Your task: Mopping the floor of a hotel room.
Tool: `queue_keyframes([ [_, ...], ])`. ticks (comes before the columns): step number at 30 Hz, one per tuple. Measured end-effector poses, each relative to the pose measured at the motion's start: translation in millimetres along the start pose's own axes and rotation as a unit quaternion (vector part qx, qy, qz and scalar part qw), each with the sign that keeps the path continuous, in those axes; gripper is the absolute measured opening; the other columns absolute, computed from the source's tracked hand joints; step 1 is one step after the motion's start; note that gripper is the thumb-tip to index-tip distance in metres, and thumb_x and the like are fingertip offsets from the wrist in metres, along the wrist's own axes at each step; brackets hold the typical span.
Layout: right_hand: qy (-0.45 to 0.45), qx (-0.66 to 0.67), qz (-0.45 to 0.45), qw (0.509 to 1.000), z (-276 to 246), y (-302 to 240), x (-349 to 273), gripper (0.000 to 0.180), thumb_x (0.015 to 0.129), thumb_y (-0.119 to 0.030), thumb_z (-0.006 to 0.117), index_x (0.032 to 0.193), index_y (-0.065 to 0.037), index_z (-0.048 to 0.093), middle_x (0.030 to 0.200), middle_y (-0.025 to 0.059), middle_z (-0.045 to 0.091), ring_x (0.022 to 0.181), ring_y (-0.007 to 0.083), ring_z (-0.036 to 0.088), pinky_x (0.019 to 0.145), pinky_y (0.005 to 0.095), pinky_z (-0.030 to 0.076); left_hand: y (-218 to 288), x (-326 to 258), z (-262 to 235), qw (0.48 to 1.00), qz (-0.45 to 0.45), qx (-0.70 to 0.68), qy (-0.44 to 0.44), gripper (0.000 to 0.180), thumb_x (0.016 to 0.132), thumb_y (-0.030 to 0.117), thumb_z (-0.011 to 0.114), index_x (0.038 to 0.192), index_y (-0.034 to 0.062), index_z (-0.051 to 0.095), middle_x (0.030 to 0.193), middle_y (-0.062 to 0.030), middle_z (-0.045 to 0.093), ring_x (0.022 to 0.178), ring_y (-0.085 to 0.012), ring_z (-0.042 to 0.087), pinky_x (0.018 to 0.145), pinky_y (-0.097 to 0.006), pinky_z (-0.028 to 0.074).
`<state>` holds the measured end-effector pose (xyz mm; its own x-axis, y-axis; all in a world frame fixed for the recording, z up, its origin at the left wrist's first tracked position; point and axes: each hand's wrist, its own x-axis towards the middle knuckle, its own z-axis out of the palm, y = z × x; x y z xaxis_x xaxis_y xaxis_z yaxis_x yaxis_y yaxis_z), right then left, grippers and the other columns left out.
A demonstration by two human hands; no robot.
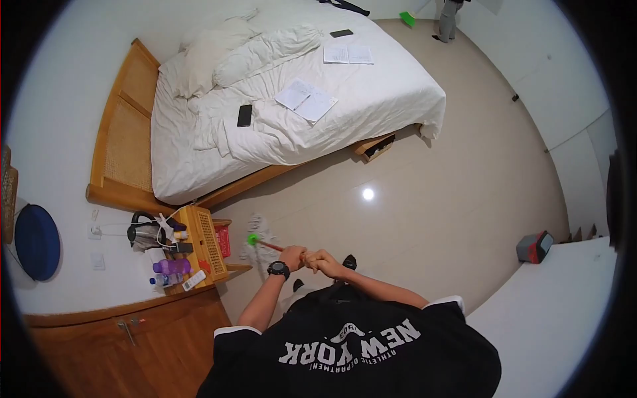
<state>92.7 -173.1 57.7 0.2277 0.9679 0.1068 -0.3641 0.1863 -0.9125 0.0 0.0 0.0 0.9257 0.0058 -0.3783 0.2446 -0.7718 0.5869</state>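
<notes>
Both hands are wrapped round the reddish handle (269, 246) of a string mop. My left hand (292, 257), with a black watch on its wrist, grips it nearer the mop head. Close beside it on the right, my right hand (323, 263) is closed on the upper part of the handle. From my hands the handle slopes down to the left, to a green socket (252, 239). The mop's grey-white strands (263, 229) lie spread on the tiled floor (318, 212), between the bed and the bedside table.
A wooden bedside table (211, 242) at the left carries a kettle (147, 235), bottles and a white remote. The bed (371, 93) bears open books and two phones; a drawer (375, 147) juts out below. At the far right, another person (448, 20) stands near a green broom (407, 18).
</notes>
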Motion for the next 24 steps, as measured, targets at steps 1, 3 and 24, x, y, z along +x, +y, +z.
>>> queue_keyframes([
  [1, 0.041, 0.004, 0.002, 0.999, 9.0, -0.4, 3.6, 0.017, 0.071, -0.003, 0.048, 0.054, 0.001, 0.049, 0.067, 0.0107, 0.055, 0.072, 0.0198, 0.053, 0.071, 0.0306, 0.042, 0.9, -9.0, -6.2, 0.997, 0.004, 0.071, 0.042, 0.029, 0.068, 0.029, 0.072, 0.082, 0.0054, 0.064, 0.09, -0.0171, 0.064, 0.091, -0.0357, 0.06, 0.077, -0.043, 0.049],
  [3, 0.077, 0.007, 0.005, 0.997, 13.2, -9.3, 1.4, 0.017, 0.071, -0.003, 0.048, 0.055, 0.002, 0.049, 0.069, 0.0107, 0.056, 0.071, 0.0198, 0.053, 0.071, 0.0304, 0.042, 10.7, -15.0, -10.8, 0.986, 0.004, 0.141, 0.088, 0.029, 0.068, 0.03, 0.072, 0.08, 0.0054, 0.062, 0.078, -0.0159, 0.061, 0.079, -0.0364, 0.06, 0.07, -0.045, 0.048],
  [24, 0.299, -0.259, 0.05, 0.917, 44.2, -141.3, -59.4, 0.014, 0.071, -0.009, 0.056, 0.059, 0.0, 0.054, 0.062, 0.0065, 0.052, 0.077, 0.0199, 0.045, 0.076, 0.0335, 0.036, 178.2, 79.8, -17.4, 0.943, 0.311, -0.109, 0.049, 0.024, 0.083, 0.025, 0.061, 0.073, 0.0058, 0.051, 0.069, -0.0171, 0.056, 0.074, -0.0379, 0.058, 0.063, -0.047, 0.046],
])
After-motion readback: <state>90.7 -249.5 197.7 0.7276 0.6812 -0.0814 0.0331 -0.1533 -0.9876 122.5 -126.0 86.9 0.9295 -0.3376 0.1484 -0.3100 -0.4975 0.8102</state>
